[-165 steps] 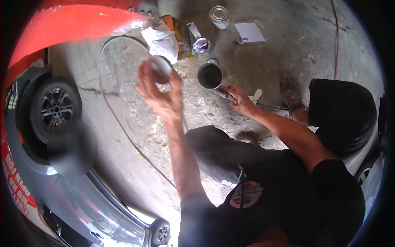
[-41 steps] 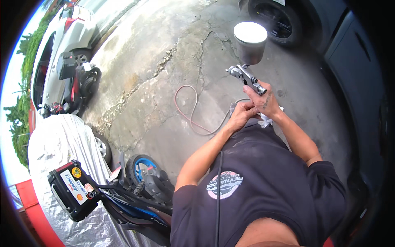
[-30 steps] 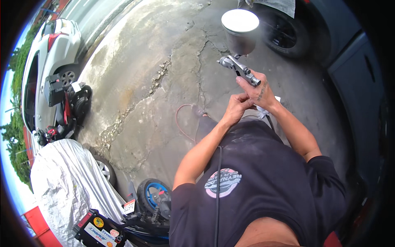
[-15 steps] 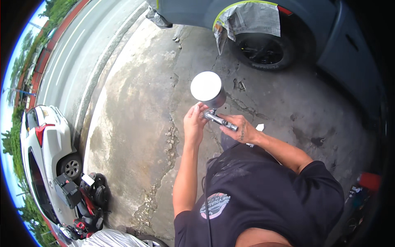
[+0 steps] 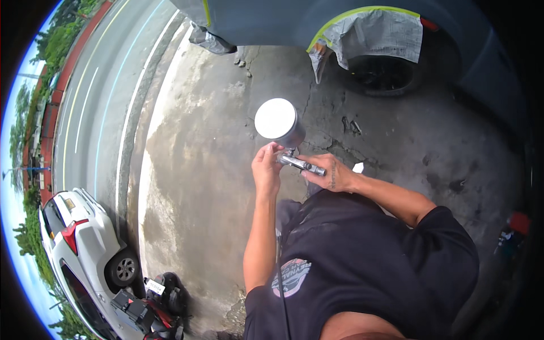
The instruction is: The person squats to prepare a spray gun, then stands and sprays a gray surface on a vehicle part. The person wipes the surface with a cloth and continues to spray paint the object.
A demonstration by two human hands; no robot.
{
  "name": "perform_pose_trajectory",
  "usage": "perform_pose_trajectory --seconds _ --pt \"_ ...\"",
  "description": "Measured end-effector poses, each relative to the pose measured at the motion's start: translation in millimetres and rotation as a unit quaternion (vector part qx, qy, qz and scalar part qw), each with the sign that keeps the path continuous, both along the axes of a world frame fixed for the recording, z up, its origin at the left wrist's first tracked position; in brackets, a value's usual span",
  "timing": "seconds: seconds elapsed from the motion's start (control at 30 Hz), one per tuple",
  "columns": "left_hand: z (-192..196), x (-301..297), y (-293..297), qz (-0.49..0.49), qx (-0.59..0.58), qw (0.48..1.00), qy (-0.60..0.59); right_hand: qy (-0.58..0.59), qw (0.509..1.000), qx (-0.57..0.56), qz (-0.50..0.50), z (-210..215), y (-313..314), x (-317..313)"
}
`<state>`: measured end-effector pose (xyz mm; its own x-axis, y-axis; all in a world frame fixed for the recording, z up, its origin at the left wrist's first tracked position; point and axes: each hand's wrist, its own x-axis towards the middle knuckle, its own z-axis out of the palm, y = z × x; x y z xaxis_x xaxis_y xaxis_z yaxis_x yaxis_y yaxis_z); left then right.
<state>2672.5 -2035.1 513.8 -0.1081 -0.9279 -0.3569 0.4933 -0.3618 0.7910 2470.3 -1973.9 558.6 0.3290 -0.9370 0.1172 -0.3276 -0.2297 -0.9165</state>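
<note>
In front of my chest I hold a silver paint spray gun with a round cup on top, its white lid tilted toward me. My right hand is closed around the gun's handle, which it mostly hides. At the front end, just below the cup, the fingers of my left hand are closed on the gun's nozzle area. Exactly what those fingertips pinch is hidden.
Ahead stands a grey vehicle with masking paper and green tape over its wheel arch. Cracked concrete lies underfoot. At left are a white car, a motorcycle and a road. A thin black cord crosses my shirt.
My view has turned, so the parked car and motorcycle sit farther right in it and the wheel arch has shifted right. Both hands keep their hold on the spray gun.
</note>
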Motion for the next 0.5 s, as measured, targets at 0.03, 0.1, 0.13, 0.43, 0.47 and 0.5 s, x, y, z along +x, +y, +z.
perform_pose_trajectory --seconds 0.03,0.1,0.13,0.43,0.47,0.5 --pt "6 -2 -16 -0.004 0.007 1.000 -0.001 -0.009 1.000 -0.003 -0.021 3 -16 2" --pt "-5 -6 -45 -0.098 0.019 0.995 -0.023 -0.014 0.996 -0.027 -0.087 5 -47 4" --pt "-12 -3 -42 -0.185 0.037 0.981 -0.048 -0.015 0.991 -0.035 -0.129 5 -47 10" --pt "-61 -13 -126 -0.607 -0.036 0.791 0.071 -0.072 0.882 0.053 -0.463 -1 -112 62" --pt "-63 -9 -137 -0.619 -0.036 0.780 0.084 -0.080 0.865 0.042 -0.493 -8 -118 72" --pt "-65 -5 -147 -0.624 -0.037 0.774 0.096 -0.084 0.848 0.028 -0.522 -11 -126 83"
